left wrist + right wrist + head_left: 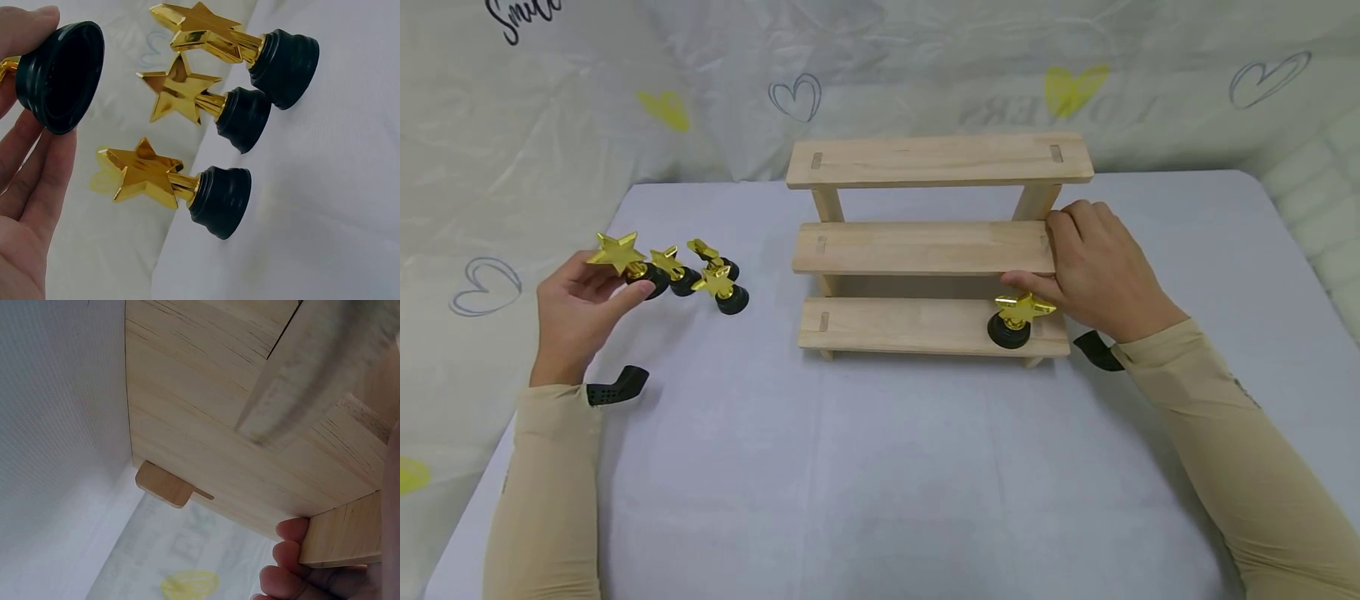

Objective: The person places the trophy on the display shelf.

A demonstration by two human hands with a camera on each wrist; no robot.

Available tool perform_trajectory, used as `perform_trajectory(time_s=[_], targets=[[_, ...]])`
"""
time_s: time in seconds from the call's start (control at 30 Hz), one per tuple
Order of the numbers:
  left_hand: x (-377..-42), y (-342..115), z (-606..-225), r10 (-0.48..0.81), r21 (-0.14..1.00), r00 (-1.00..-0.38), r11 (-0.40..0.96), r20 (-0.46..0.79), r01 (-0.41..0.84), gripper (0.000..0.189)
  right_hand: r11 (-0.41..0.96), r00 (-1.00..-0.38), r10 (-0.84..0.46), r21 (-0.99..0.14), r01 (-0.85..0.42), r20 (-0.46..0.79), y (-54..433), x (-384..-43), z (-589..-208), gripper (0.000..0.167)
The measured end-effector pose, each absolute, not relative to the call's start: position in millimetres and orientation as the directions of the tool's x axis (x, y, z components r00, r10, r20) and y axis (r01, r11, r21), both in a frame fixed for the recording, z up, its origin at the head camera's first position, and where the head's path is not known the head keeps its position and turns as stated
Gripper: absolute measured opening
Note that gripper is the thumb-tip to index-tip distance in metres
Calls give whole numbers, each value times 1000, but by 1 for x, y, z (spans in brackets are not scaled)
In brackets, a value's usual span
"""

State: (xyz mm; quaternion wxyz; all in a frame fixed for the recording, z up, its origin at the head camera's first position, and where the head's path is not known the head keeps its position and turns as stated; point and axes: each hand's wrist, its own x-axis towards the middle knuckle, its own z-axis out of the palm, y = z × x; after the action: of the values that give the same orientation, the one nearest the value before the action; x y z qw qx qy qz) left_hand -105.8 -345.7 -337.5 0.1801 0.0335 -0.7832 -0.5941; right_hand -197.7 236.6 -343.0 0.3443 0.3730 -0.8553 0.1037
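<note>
A gold star trophy (pixel 617 252) with a black base is held by my left hand (pixel 571 312), between thumb and fingers. In the left wrist view the hollow underside of its base (pixel 72 81) faces the camera, off the table. Just right of that hand stand three similar trophies (pixel 212 194) on the tabletop. My right hand (pixel 1097 275) grips the right end of the middle board of a three-tier wooden shelf (pixel 917 248); in the right wrist view its fingers (pixel 289 557) curl round the board end. Another star trophy (pixel 1011 329) stands on the bottom tier, toward the right.
A white cloth (pixel 880 467) covers the table. Behind it hangs a pale sheet (pixel 925 67) printed with hearts and lettering. The top board (pixel 940 160) of the shelf sits highest and farthest back. Black wrist-worn pieces (pixel 617 387) stick out near both hands.
</note>
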Motion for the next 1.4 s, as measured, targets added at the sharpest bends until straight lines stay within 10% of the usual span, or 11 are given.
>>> perform_trajectory(time_s=[1.4], targets=[[-96,-285,-323,9,826,-827,48,562,561,49,699,-532,-575,36,-714,622,202,-214,-345,108]])
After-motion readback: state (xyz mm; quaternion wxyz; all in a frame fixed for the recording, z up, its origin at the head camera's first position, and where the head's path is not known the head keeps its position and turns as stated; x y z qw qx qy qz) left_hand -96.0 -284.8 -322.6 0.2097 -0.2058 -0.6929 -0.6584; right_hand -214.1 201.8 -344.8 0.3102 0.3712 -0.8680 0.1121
